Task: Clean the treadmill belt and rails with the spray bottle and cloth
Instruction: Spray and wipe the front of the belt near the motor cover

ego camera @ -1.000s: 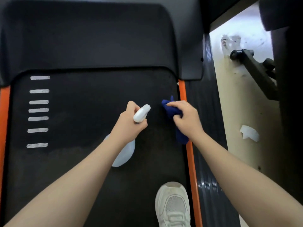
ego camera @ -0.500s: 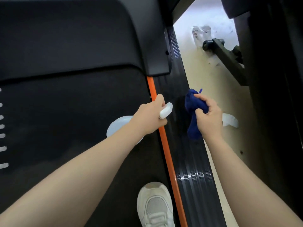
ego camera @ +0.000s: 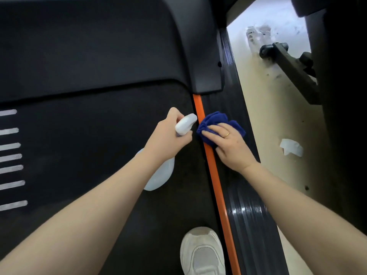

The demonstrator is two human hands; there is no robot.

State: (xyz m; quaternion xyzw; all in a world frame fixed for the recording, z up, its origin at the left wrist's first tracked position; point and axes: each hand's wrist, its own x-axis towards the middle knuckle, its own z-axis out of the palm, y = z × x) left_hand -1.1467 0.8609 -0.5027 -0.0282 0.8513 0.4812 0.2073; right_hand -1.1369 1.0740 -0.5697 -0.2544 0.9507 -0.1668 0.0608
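1. Since half a second ago, your right hand (ego camera: 231,144) has come down from a raised pinch on the blue cloth (ego camera: 215,124) and now presses it flat, fingers spread, on the orange strip (ego camera: 213,171) and the ribbed side rail (ego camera: 245,211).
2. Your left hand (ego camera: 167,138) grips the spray bottle (ego camera: 185,124) at the neck, fingers curled around it; the nozzle points toward the cloth, very near it.
3. Bottle body hangs over the treadmill belt (ego camera: 99,155), just beside the strip.
4. You are probably wiping the right rail now; the belt's state I cannot judge.
5. Risk: if you squeeze the trigger here, the spray can hit your right hand instead of the rail.
6. Risk: your white shoe (ego camera: 202,253) stands on the belt close to the strip, so a wet belt may let it slip.
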